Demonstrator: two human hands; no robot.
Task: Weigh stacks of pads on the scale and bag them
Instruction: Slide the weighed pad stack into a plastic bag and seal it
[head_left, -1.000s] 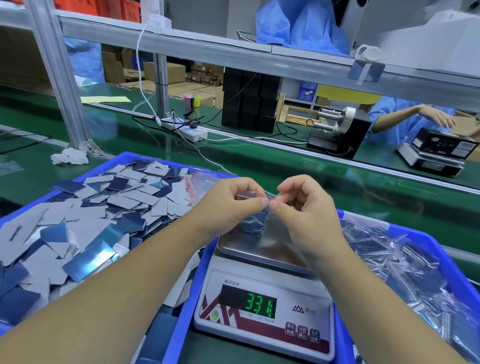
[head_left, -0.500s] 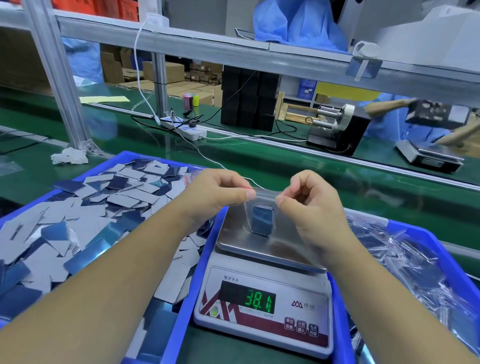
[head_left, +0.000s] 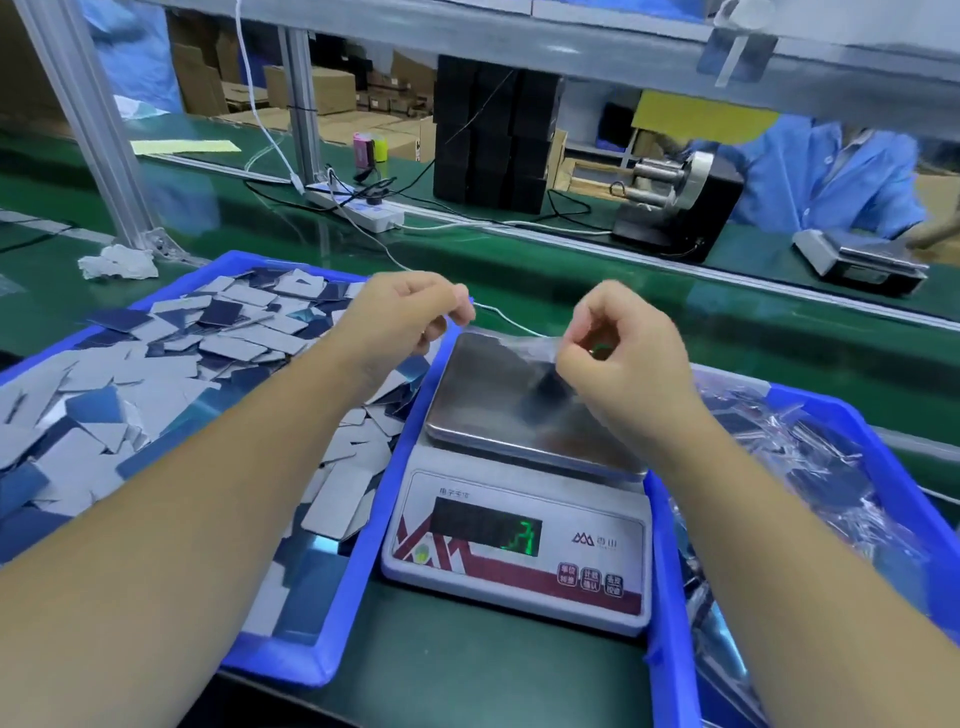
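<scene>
A dark green tabletop (head_left: 519, 670) carries a digital scale (head_left: 519, 545) with a steel pan and a green readout too blurred to read. The scale sits between two blue trays: the left tray (head_left: 332, 613) is heaped with loose grey and blue pads (head_left: 171, 374), and the right tray (head_left: 670, 571) holds filled clear packets (head_left: 810, 483). Above the scale pan both hands have curled fingers and pinch the top edge of a thin clear bag (head_left: 519, 358), the left hand (head_left: 400, 322) at its left corner and the right hand (head_left: 618, 353) at its right, so that the film is stretched between them. A dark stack of pads (head_left: 550, 379) shows through the film just below the right hand; whether it rests on the pan cannot be told. Beyond the trays a glossy green conveyor belt (head_left: 623, 306) runs across the view, with a crumpled white rag (head_left: 117, 262) near an aluminium frame post (head_left: 88, 124). Further back lie a white power strip (head_left: 358, 205) with cables, a block of black boxes (head_left: 493, 135) and a black tape dispenser (head_left: 680, 202). A worker in a blue coat (head_left: 831, 176) stands behind a second scale (head_left: 857, 260), and cardboard boxes (head_left: 322, 88) fill the background.
</scene>
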